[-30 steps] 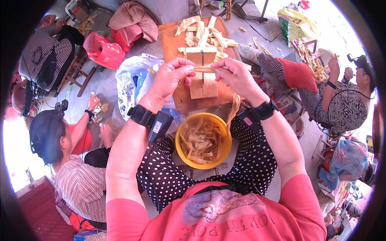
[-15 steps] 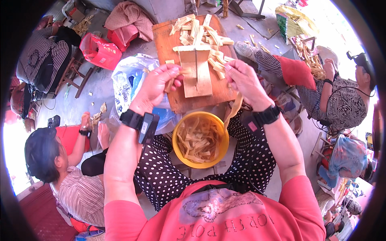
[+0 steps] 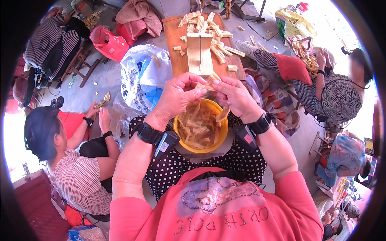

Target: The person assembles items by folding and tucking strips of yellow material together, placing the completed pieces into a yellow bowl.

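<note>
Currently a small pale strip piece (image 3: 208, 83) is pinched between both hands just above the yellow bowl (image 3: 219, 138). Left hand (image 3: 177, 96): fingers curled narrow, thumb and forefinger closed on the piece's left end. Right hand (image 3: 235, 96): fingers likewise drawn in, closed on the right end; a second strip (image 3: 222, 114) hangs below this hand over the bowl rim, and whether it is gripped or only draped cannot be told.

The bowl is held in the lap on the dotted cloth (image 3: 181, 168) and is well filled with similar tan strips (image 3: 199, 128). Beyond the hands, a wooden board (image 3: 175, 52) carries a small upright wooden block (image 3: 200, 52) and scattered cut pieces (image 3: 221, 50).

Step judged: the piece is being pulled or peeled apart by hand, mid-batch, with finished strips collected in the bowl. Next move, as judged: opposing pull to be kept even so the piece splits along its length, then release directly over the bowl; a fresh piece would have to be fetched from the board.
</note>
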`<state>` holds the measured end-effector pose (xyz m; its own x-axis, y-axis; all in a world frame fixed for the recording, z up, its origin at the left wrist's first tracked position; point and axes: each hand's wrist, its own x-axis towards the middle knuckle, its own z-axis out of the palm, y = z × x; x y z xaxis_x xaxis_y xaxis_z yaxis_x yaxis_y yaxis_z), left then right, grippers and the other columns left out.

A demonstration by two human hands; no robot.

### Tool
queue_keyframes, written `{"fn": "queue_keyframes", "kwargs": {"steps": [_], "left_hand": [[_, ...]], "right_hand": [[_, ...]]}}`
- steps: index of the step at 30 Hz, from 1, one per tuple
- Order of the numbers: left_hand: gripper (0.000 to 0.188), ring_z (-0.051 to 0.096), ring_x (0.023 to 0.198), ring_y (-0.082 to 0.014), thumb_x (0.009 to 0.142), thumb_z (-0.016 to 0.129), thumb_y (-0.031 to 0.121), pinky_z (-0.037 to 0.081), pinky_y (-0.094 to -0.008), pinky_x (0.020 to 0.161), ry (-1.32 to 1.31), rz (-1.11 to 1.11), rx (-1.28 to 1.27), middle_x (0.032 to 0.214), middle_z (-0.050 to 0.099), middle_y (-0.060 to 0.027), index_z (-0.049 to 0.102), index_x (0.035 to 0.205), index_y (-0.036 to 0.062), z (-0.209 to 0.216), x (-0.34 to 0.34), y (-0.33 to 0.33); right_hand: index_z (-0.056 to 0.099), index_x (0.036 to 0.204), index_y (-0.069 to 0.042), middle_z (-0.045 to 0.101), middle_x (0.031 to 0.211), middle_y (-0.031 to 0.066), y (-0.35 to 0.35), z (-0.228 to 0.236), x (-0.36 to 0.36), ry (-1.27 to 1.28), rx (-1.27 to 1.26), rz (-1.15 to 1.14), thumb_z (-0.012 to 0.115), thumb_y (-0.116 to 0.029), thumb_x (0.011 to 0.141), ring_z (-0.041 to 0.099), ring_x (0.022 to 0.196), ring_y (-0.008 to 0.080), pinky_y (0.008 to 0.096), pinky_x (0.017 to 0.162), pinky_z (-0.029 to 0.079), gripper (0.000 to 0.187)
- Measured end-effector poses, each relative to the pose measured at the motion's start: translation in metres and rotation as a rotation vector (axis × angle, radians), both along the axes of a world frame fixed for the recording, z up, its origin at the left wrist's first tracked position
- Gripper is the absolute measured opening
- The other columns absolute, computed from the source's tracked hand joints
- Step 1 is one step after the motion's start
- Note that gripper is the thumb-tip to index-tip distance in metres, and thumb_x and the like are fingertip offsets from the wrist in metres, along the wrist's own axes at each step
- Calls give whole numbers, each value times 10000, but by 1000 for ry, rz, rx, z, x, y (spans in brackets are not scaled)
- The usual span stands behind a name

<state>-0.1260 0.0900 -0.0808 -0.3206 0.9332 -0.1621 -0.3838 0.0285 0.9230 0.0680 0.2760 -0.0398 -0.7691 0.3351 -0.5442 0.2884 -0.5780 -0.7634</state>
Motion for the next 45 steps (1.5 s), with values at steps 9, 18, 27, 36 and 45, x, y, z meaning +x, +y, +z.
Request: {"fn": "queue_keyframes", "kwargs": {"steps": [9, 18, 27, 36, 45], "left_hand": [[279, 840, 975, -95, 1187, 916, 100, 698, -279, 904, -131, 75, -121, 1186, 885, -8, 866, 1459, 58, -47, 87, -83], [166, 793, 955, -98, 1225, 854, 160, 660, -311, 893, 430, 191, -24, 1071, 882, -23, 880, 1315, 23, 40, 131, -90], [243, 800, 1205, -209, 1232, 816, 167, 613, -407, 1106, 940, 304, 88, 1250, 897, -90, 879, 1438, 56, 180, 85, -171], [327, 860, 1155, -196, 1260, 785, 281, 626, -428, 1107, 836, -303, -96, 1227, 942, -81, 889, 1474, 56, 266, 77, -212], [291, 818, 1097, -166, 1274, 782, 165, 626, -321, 1067, -332, -119, 2, 1304, 916, -97, 889, 1471, -21, 234, 95, -237]], "right_hand": [[788, 1215, -88, 586, 926, -88, -58, -28, 75, -81, 4, 58, 768, -311, 1310, 476, 733, 41, 267, 628, 378, 244], [779, 1173, -59, 668, 895, -44, -87, 53, 105, -161, 250, 343, 682, -335, 1343, 607, 731, 67, 273, 630, 467, 338], [840, 1190, 25, 708, 923, -37, -95, 179, 113, -36, 567, 582, 734, -272, 1309, 631, 835, 75, 296, 753, 533, 337], [858, 1250, 25, 843, 976, 37, -154, 269, 82, 56, 869, 759, 792, -188, 1226, 748, 896, 103, 351, 836, 626, 224], [828, 1233, -6, 783, 923, 26, -196, 168, 106, 8, -11, 339, 653, -374, 1358, 662, 709, 111, 303, 665, 537, 425]]}}
